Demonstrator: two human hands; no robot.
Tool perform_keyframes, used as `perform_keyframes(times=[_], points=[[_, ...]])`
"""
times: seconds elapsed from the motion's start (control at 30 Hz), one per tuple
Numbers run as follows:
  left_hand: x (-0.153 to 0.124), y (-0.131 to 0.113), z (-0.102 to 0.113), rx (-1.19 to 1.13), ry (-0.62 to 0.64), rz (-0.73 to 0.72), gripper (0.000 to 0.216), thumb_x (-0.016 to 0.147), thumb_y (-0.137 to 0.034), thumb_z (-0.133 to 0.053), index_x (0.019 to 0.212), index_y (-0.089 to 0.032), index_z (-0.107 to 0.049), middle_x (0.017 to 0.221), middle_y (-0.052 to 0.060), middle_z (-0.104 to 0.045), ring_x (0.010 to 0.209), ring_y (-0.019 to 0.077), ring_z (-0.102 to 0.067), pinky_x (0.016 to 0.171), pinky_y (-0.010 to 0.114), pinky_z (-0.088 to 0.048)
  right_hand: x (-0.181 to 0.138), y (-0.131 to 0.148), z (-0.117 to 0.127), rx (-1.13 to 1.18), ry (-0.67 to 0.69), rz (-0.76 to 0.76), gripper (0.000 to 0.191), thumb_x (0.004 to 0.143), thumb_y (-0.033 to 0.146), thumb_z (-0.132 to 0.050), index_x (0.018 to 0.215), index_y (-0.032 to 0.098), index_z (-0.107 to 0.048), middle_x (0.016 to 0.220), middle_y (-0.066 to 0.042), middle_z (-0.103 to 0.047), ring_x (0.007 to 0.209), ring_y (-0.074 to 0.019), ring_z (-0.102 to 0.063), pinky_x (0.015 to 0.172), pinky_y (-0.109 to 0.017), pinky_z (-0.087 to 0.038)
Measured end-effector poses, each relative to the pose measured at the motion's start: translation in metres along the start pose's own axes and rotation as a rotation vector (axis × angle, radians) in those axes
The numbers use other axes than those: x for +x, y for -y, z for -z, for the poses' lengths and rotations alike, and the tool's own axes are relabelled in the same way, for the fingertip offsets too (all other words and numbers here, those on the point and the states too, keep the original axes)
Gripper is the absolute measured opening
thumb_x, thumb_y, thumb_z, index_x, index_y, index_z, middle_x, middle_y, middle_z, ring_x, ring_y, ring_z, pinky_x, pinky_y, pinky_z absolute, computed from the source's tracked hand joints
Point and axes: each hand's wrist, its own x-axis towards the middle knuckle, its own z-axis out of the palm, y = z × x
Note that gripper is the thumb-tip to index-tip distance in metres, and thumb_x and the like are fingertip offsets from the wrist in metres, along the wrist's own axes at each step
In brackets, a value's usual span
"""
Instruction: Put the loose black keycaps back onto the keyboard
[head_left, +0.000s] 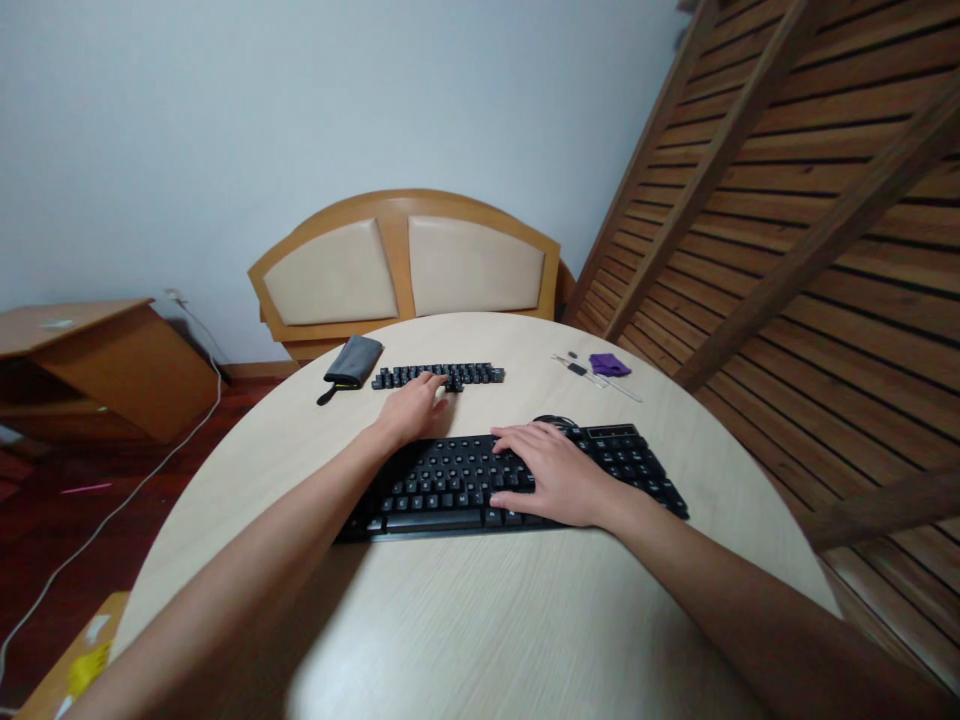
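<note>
A black keyboard [450, 487] lies on the round pale wooden table [480, 610] in front of me. My right hand [551, 472] rests flat on its right half, fingers stretched over the keys and holding nothing. Beyond the keyboard, several loose black keycaps [472, 374] are laid out in rows. My left hand [411, 408] reaches to those rows with its fingers curled down on a keycap near the middle; whether it grips one is hard to see.
A grey pouch [352, 362] with a black strap lies left of the keycaps. At the far right of the table are a purple cloth [609, 364] and small thin tools [581, 370]. A wooden headboard [405, 265] leans on the wall; slatted wood panels [787, 230] stand at right.
</note>
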Motion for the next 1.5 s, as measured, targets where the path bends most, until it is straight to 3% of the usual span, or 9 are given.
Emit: perform_keyframes(times=[0.2, 0.47, 0.7, 0.87, 1.07, 1.27, 1.5], points=[[0.017, -0.002, -0.011, 0.052, 0.034, 0.070, 0.048, 0.094, -0.026, -0.053, 0.142, -0.021, -0.051, 0.127, 0.012, -0.065, 0.111, 0.0284, -0.066, 0.089, 0.035, -0.054, -0.001, -0.001, 0.000, 0.016, -0.007, 0.002, 0.054, 0.083, 0.062, -0.067, 0.118, 0.022, -0.059, 0.143, -0.012, -0.057, 0.131, -0.0316, -0.052, 0.112, -0.053, -0.034], [0.013, 0.001, -0.013, 0.079, 0.048, 0.075, 0.029, 0.094, -0.026, -0.053, 0.120, -0.024, -0.067, 0.118, 0.010, -0.068, 0.106, 0.0280, -0.068, 0.084, 0.033, -0.053, 0.000, -0.001, -0.001, 0.023, -0.008, 0.006, 0.055, 0.083, 0.062, -0.067, 0.119, 0.021, -0.060, 0.143, -0.012, -0.058, 0.131, -0.0311, -0.052, 0.112, -0.053, -0.034], [-0.020, -0.004, 0.010, 0.005, 0.035, 0.036, 0.012, 0.089, -0.027, -0.064, 0.097, -0.022, -0.072, 0.101, 0.007, -0.074, 0.095, 0.0276, -0.070, 0.075, 0.032, -0.052, 0.000, -0.001, 0.000, 0.020, -0.009, 0.006, 0.055, 0.083, 0.063, -0.067, 0.119, 0.022, -0.060, 0.143, -0.013, -0.058, 0.130, -0.0324, -0.053, 0.112, -0.054, -0.034], [-0.063, -0.033, 0.016, -0.162, -0.064, -0.037, 0.020, 0.096, -0.038, -0.060, 0.107, -0.023, -0.068, 0.101, 0.004, -0.074, 0.093, 0.0230, -0.069, 0.077, 0.032, -0.052, 0.000, -0.001, 0.000, 0.014, -0.002, 0.000, 0.054, 0.082, 0.062, -0.068, 0.118, 0.022, -0.059, 0.142, -0.012, -0.058, 0.130, -0.0319, -0.052, 0.111, -0.054, -0.035], [-0.103, -0.048, 0.005, -0.405, -0.106, -0.161, 0.015, 0.095, -0.028, -0.062, 0.107, -0.020, -0.068, 0.104, 0.006, -0.073, 0.099, 0.0234, -0.066, 0.086, 0.038, -0.053, -0.001, -0.003, -0.001, 0.016, -0.005, 0.010, 0.052, 0.083, 0.060, -0.068, 0.118, 0.023, -0.060, 0.143, -0.012, -0.057, 0.131, -0.0324, -0.051, 0.112, -0.055, -0.035], [-0.104, -0.046, 0.007, -0.543, -0.054, -0.137, 0.017, 0.094, -0.027, -0.066, 0.110, -0.025, -0.072, 0.102, 0.004, -0.074, 0.101, 0.0228, -0.065, 0.090, 0.039, -0.052, -0.001, -0.001, 0.001, 0.018, -0.015, 0.013, 0.061, 0.082, 0.058, -0.070, 0.128, 0.022, -0.055, 0.142, -0.012, -0.057, 0.128, -0.0315, -0.053, 0.110, -0.054, -0.037], [-0.098, -0.038, 0.003, -0.704, -0.011, -0.107, 0.013, 0.089, -0.026, -0.073, 0.101, -0.025, -0.076, 0.100, 0.002, -0.076, 0.097, 0.0209, -0.066, 0.091, 0.037, -0.050, -0.003, 0.000, 0.004, 0.035, 0.005, 0.095, 0.054, 0.083, 0.052, -0.070, 0.127, 0.021, -0.058, 0.140, -0.013, -0.059, 0.132, -0.0313, -0.051, 0.113, -0.055, -0.033]])
